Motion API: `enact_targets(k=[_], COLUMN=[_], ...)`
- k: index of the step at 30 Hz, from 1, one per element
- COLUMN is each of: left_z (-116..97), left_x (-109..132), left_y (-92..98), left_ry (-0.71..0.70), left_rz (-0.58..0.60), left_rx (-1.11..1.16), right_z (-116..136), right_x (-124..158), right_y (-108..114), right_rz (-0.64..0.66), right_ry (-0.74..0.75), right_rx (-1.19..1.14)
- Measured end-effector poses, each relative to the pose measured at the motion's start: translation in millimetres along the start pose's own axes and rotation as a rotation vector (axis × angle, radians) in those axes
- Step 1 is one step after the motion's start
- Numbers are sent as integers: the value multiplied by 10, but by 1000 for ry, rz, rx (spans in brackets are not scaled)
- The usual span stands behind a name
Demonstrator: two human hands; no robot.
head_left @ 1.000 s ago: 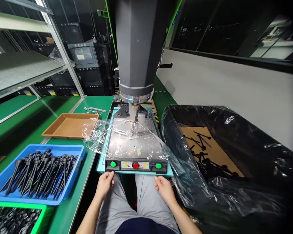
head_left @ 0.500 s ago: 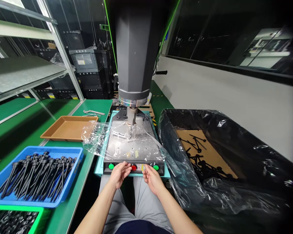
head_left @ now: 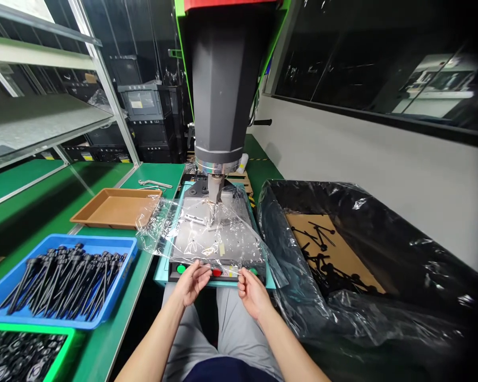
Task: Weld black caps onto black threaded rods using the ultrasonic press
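Observation:
Clear plastic film (head_left: 159,225) lies over the metal plate of a press machine (head_left: 219,95), around its narrow tip. At the plate's front edge, my left hand (head_left: 193,282) pinches the near edge of the film, beside the red button (head_left: 216,272). My right hand (head_left: 253,292) has its fingers curled and grips the same edge further right, just below the right green button (head_left: 253,271). The left green button (head_left: 180,269) shows through beside my left hand. Between both hands the film's edge is stretched across the front panel.
On the green table to the left stand a brown tray (head_left: 115,208), a blue tray (head_left: 121,284) of black long-stemmed parts, a green bin (head_left: 69,345) of small black parts and a wrench (head_left: 155,183). A black-lined box (head_left: 406,239) stands right.
My hands have moved slightly apart, and the film's near edge has come forward over the front panel with them. The view has shifted a little.

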State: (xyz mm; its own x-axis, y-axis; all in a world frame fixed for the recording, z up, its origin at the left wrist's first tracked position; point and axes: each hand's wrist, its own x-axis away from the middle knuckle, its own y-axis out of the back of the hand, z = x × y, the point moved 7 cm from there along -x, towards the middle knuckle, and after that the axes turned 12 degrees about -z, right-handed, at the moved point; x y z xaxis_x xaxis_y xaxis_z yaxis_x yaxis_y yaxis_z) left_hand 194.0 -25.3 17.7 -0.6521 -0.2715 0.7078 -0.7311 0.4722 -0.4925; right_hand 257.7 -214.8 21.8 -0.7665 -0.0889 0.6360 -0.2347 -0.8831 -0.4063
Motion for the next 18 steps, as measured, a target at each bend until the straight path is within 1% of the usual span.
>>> enact_targets(k=[3, 5, 8, 10, 12, 14, 16, 18], left_z=[-254, -473, -755, -846, -823, -681, -444, -145], left_x=[-11, 1, 71, 151, 246, 344, 434, 498], left_y=[14, 101, 358, 563, 767, 967, 1162, 1354], left_ry=[-127, -224, -349, -411, -450, -470, -470, -432], left_rz=[-21, -60, -154, -211, -253, -290, -325, -361], left_rx=[221, 368, 517, 540, 525, 491, 430, 357], right_z=[27, 36, 22, -17, -97, -220, -376, -536], right_x=[81, 118, 180, 235, 292, 335, 354, 358], right_y=[48, 101, 216, 307, 418, 576, 798, 1076], right_rz=[1, -3, -19, -30, -41, -72, -123, -184], right_ry=[-24, -24, 1, 23, 28, 21, 2, -28], right_rx=[-22, -30, 9, 55, 95, 134, 188, 261])
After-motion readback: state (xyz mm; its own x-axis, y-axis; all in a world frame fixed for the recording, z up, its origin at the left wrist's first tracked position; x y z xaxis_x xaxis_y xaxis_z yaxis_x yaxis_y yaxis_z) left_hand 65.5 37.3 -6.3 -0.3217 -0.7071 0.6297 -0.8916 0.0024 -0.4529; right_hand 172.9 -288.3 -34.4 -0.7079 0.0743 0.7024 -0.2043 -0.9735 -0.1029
